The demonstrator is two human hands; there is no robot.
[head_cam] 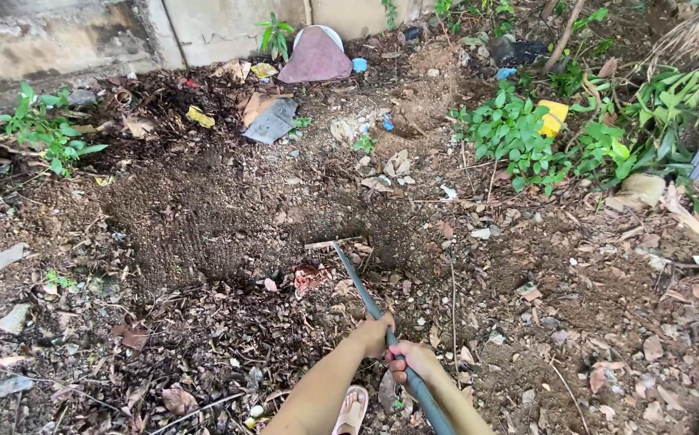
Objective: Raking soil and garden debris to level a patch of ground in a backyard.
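Both of my hands grip a long grey-blue handle [363, 286] of a rake or hoe. My left hand [375, 333] holds it higher up the shaft, my right hand [410, 359] just below and nearer to me. The tool's head [331, 242] rests on dark loose soil [220, 213] ahead of me, at the edge of a raked patch. A reddish scrap [309, 278] lies on the ground just left of the shaft. My foot in a light sandal [352, 409] shows beneath my arms.
Dry leaves, stones and litter cover the ground. A concrete wall [59, 36] runs along the back, with a maroon slab [315, 56] leaning on it. Green plants [518, 133] and a yellow object [553, 118] stand at the right. More weeds [43, 129] grow at the left.
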